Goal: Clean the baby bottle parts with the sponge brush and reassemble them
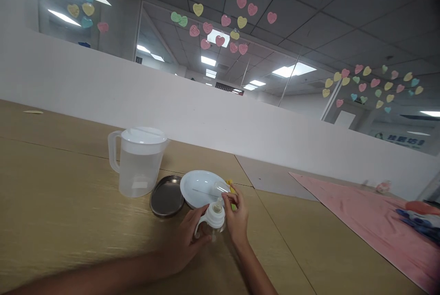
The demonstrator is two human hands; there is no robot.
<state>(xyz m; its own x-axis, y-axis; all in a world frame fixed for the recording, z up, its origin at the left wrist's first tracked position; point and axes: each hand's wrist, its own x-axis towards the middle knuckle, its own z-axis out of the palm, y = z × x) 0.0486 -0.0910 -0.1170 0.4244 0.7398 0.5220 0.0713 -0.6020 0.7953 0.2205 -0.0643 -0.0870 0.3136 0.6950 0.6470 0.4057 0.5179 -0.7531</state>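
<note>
A: What's going on with the hands?

B: They're both on a feeding bottle [216,218], which has a clear body and a white two-handled cap. It's just in front of a white plate [195,186], low over the worktop [68,194]. I can't tell whether its base is touching the surface.

A: And the grip on each side?

B: The left hand [187,244] is closed around the bottle's lower side, with its fingers wrapped across one handle. The right hand [237,219] is curled at the top of the cap, but I can't tell whether it's gripping the cap or the clear piece [222,188] sticking up over the plate.

A: What else is close by?

B: A yellow object [232,194] sits behind the right hand, partly hidden. To the left of the plate there's a round dark metal tray [167,196], and beyond that a clear plastic pitcher [139,162] with a white lid.

A: Further off?

B: A pink cloth [360,221] lies on the worktop to the right. Past the worktop stands a white partition [137,102], and paper hearts [220,10] are stuck on the glass behind it.
</note>
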